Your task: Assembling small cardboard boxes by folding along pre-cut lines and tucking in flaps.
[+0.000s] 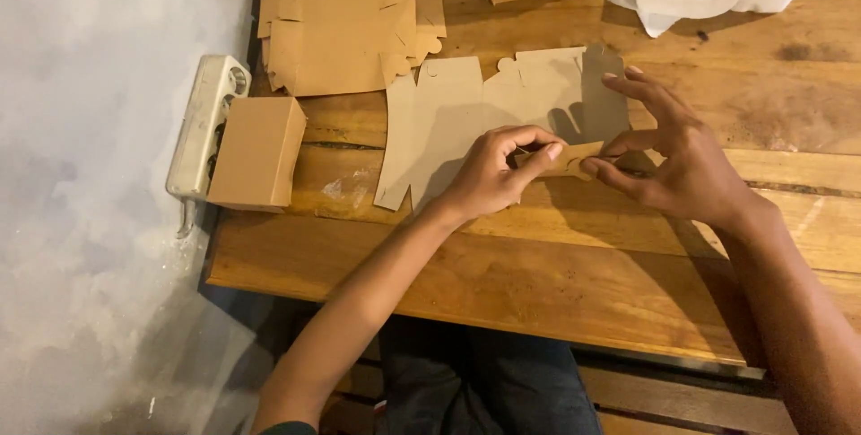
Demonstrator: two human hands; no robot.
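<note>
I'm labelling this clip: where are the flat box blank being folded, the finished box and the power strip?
flat box blank [448, 121], head view, on its bare left panel.
finished box [257, 152], head view, on its top face.
power strip [204, 126], head view, mid-casing.

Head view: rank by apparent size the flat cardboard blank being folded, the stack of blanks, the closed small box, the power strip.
Largest to smallest as seen:
1. Flat cardboard blank, partly hidden by the left hand and right hand.
2. Stack of blanks, cropped at the top, so close to 1 and unsure.
3. Closed small box.
4. Power strip, partly hidden.
</note>
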